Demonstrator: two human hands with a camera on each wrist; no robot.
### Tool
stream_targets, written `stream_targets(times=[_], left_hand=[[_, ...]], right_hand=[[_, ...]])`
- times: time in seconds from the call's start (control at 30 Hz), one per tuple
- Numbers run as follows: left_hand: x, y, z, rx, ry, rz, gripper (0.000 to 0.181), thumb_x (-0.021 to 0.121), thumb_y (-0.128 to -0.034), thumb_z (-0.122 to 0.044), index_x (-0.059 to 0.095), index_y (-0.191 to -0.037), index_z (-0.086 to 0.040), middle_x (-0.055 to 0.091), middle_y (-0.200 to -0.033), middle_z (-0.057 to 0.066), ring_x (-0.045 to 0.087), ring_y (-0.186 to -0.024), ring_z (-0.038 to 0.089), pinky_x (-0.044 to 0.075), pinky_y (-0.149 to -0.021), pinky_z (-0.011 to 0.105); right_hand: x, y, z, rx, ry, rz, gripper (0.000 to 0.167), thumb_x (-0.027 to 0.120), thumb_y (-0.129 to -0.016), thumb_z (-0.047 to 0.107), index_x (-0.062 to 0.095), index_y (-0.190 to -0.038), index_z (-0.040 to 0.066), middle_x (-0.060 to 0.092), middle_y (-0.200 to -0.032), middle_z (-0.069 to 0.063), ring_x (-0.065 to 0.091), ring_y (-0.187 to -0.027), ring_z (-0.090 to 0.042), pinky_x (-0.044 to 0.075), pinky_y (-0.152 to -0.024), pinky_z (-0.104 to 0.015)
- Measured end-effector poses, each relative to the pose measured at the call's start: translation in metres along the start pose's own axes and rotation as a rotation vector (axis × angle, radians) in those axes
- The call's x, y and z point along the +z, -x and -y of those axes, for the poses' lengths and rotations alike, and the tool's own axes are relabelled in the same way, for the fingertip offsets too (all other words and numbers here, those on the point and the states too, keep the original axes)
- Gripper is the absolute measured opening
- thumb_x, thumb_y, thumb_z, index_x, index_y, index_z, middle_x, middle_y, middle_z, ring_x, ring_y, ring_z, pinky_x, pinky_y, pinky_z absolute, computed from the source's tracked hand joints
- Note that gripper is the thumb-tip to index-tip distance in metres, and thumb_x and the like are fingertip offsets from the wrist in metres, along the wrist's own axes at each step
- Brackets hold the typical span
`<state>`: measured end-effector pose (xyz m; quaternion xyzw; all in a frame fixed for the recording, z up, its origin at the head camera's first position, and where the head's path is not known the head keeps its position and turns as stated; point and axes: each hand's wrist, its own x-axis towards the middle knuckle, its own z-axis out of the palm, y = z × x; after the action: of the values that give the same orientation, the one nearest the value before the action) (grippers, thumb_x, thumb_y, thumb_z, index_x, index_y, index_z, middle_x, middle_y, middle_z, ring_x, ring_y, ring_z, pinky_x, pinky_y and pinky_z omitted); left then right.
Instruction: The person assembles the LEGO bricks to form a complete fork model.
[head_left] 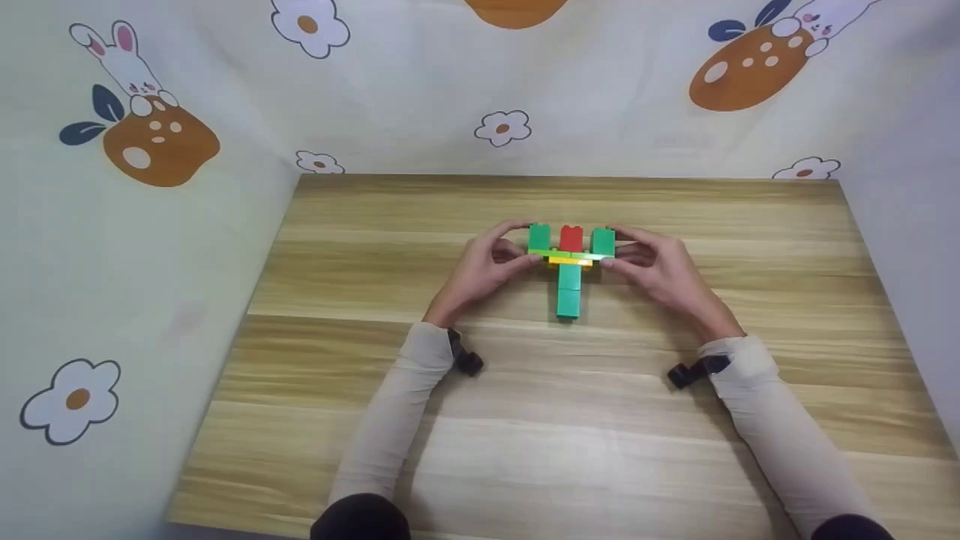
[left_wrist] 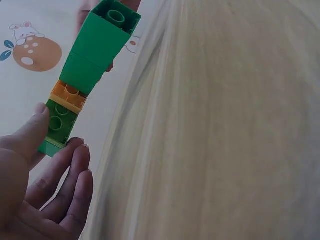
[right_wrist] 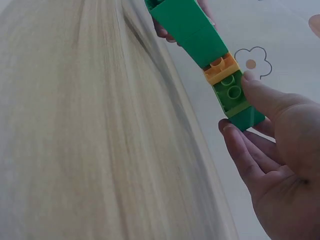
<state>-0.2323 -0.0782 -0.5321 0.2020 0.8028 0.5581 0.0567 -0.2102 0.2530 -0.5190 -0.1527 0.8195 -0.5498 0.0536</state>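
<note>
A toy brick assembly (head_left: 569, 279) is held up between both hands over the table. Its stem is two stacked green bricks (left_wrist: 95, 50), topped by a thin orange-yellow brick (right_wrist: 221, 69) and a light green crosspiece. Across the top, in the head view, stand a green brick (head_left: 539, 238), a red brick (head_left: 571, 238) in the middle and another green brick (head_left: 604, 241). My left hand (head_left: 491, 262) pinches the left end between thumb and fingers. At the right end, my right hand (head_left: 660, 266) pinches it the same way. The stem's hollow underside shows in the left wrist view.
The wood-grain table (head_left: 337, 375) spreads beneath both arms. A pale cloth wall (head_left: 405, 97) printed with flowers, rabbits and orange fruit stands behind it and at the sides. A dark wrist camera (head_left: 469, 364) sits on the left wrist, another camera (head_left: 682, 375) on the right.
</note>
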Motion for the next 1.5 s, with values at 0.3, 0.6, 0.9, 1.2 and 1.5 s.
stream_targets(times=[0.3, 0.6, 0.9, 1.2, 1.5], left_hand=[[-0.001, 0.001, 0.005, -0.008, -0.071, 0.008, 0.056, 0.082, -0.0976, -0.033, 0.062, -0.148, -0.02, 0.081, -0.106, 0.006, 0.077, -0.101, 0.018, 0.062, -0.099, 0.034], [0.001, -0.002, 0.006, -0.042, -0.137, 0.005, 0.057, 0.082, -0.0975, -0.03, 0.064, -0.148, -0.011, 0.075, -0.119, 0.012, 0.071, -0.101, 0.021, 0.061, -0.095, 0.033], [0.004, -0.001, 0.005, -0.062, -0.196, -0.006, 0.055, 0.082, -0.098, -0.027, 0.066, -0.146, -0.006, 0.073, -0.125, 0.014, 0.07, -0.104, 0.021, 0.061, -0.096, 0.031], [0.008, -0.002, 0.0, -0.085, -0.215, 0.009, 0.055, 0.078, -0.1018, -0.027, 0.062, -0.15, -0.004, 0.069, -0.127, 0.015, 0.067, -0.105, 0.021, 0.06, -0.096, 0.032], [0.009, 0.0, 0.001, -0.092, -0.208, 0.012, 0.057, 0.076, -0.1032, -0.026, 0.059, -0.152, -0.003, 0.067, -0.131, 0.016, 0.067, -0.108, 0.022, 0.06, -0.098, 0.033]], right_hand=[[0.003, -0.01, -0.011, -0.048, 0.126, 0.031, 0.061, 0.082, -0.098, 0.024, 0.061, -0.153, 0.009, 0.073, -0.141, -0.015, 0.073, -0.125, -0.032, 0.059, -0.107, -0.036], [0.007, -0.015, -0.018, -0.023, 0.176, 0.028, 0.06, 0.082, -0.098, 0.018, 0.06, -0.152, 0.004, 0.074, -0.136, -0.02, 0.075, -0.116, -0.032, 0.057, -0.094, -0.014], [0.011, -0.019, -0.019, -0.013, 0.199, 0.015, 0.051, 0.079, -0.1, 0.013, 0.065, -0.147, 0.0, 0.073, -0.131, -0.024, 0.071, -0.104, -0.032, 0.053, -0.082, -0.009], [0.01, -0.017, -0.014, 0.004, 0.155, 0.031, 0.052, 0.078, -0.101, 0.013, 0.062, -0.146, -0.006, 0.071, -0.132, -0.027, 0.073, -0.111, -0.038, 0.053, -0.084, -0.007], [0.009, -0.017, -0.019, -0.016, 0.168, 0.048, 0.054, 0.077, -0.102, 0.018, 0.06, -0.15, -0.002, 0.07, -0.135, -0.024, 0.073, -0.113, -0.035, 0.055, -0.089, -0.009]])
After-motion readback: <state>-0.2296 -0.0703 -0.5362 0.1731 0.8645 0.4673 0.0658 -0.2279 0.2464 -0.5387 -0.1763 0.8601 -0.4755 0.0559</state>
